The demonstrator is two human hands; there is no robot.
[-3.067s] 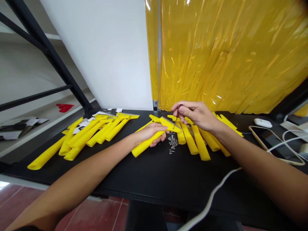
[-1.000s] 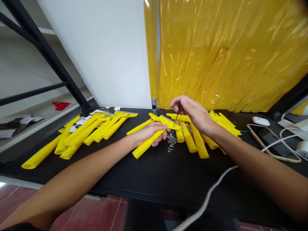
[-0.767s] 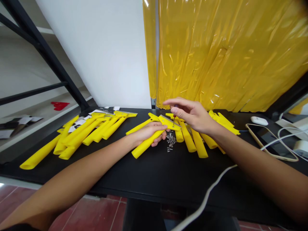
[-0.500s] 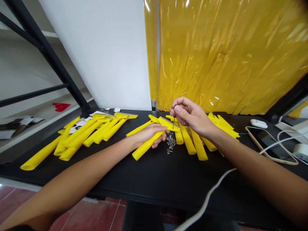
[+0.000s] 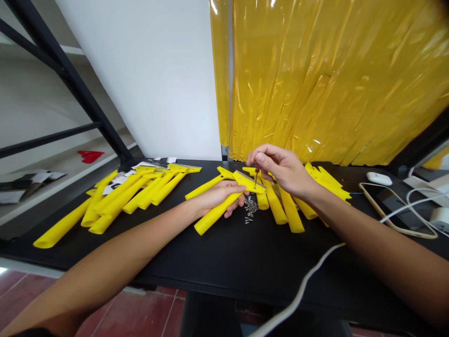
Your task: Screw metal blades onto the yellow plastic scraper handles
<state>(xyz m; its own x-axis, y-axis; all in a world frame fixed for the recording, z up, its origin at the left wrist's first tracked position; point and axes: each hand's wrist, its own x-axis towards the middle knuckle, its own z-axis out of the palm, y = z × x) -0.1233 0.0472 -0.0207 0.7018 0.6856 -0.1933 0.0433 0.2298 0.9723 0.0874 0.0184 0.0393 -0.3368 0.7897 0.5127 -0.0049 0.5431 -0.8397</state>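
Observation:
My left hand (image 5: pixel 224 196) is closed around a yellow plastic scraper (image 5: pixel 214 219), just below its wide head, which carries a metal blade strip. Between the fingertips of my right hand (image 5: pixel 277 168) is a small screwdriver (image 5: pixel 257 171) with a red handle. Its thin shaft points down, and the tip meets the scraper's head near the right end. Loose screws and nuts (image 5: pixel 249 208) lie in a small pile on the black table just beyond the left fingers. Another yellow scraper (image 5: pixel 206 185) rests behind my left hand.
Several yellow scrapers (image 5: pixel 119 199) lie in a row at left, with printed cards behind them. More yellow handles (image 5: pixel 292 213) are on the right. A phone (image 5: pixel 396 208), a white earbud case (image 5: pixel 379 178) and white cables (image 5: pixel 305 283) occupy the right side. Yellow film (image 5: pixel 333 79) hangs behind.
The view has shifted slightly. Both hands stay on the scraper and screwdriver; the right fingers have turned a little, and more of the red handle shows.

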